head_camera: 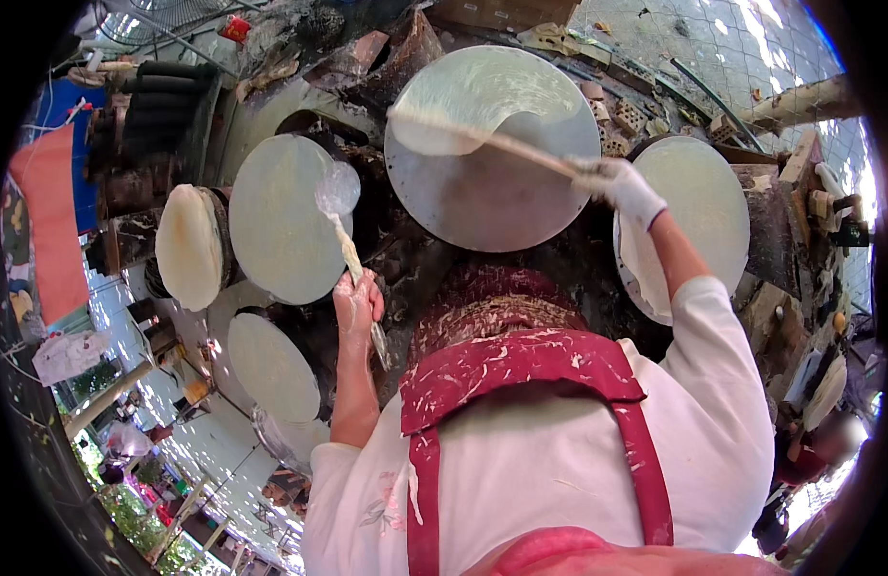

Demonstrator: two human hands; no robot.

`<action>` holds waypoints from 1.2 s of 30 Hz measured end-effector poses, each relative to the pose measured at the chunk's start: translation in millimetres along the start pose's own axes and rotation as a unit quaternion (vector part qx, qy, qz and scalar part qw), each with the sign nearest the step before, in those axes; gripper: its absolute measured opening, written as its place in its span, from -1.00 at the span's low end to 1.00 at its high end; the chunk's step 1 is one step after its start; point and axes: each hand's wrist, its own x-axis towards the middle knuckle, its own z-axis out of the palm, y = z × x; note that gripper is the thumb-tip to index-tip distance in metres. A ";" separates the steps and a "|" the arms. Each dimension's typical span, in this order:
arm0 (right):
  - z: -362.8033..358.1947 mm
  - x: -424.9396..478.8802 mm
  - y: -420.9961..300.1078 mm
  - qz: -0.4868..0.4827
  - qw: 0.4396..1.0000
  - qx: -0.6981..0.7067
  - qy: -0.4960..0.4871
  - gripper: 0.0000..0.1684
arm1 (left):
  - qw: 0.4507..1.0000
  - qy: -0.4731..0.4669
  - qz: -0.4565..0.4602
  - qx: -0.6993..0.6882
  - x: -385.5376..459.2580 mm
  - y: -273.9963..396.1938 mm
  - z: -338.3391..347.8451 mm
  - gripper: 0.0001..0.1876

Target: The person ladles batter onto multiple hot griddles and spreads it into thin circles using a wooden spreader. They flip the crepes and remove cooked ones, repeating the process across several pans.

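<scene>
My left hand (357,301), bare and smeared with batter, is closed around the handle of a metal ladle (338,189). The ladle's round bowl overlaps the right edge of a pale round griddle (278,223). A white glove covers my right hand (624,189), which grips a long wooden stick (508,144) that is partly blurred. The stick reaches across the large round griddle (487,216) before me, where swirled wet batter (523,83) covers the upper part. Beside my right forearm another round griddle (703,201) bears a thin pale sheet with a loose-looking lower left edge.
A stack of pale round sheets (188,248) stands at the left. Below it is another round pale surface (274,367), with a metal basin (285,439) near it. Perforated bricks (629,115) lie beyond the large griddle. A person (811,453) is at the lower right.
</scene>
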 end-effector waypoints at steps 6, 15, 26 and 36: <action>6.3 10.7 -32.3 0.058 0.992 -0.063 -0.089 -0.47 | 1.000 0.020 0.003 0.016 1.4 -5.8 -2.1 -0.84; -0.2 37.7 -27.6 0.001 0.995 -0.092 -0.039 -0.49 | 0.987 0.049 0.053 0.146 32.6 3.1 -19.1 -0.81; -13.4 26.0 -8.6 -0.067 0.997 -0.047 0.002 -0.41 | 0.861 0.059 0.215 0.457 84.3 -20.0 11.9 -0.73; 47.1 -57.7 14.4 0.091 0.992 0.015 -0.089 -0.50 | 0.755 -0.057 0.202 0.621 -4.9 -40.8 -22.6 -0.81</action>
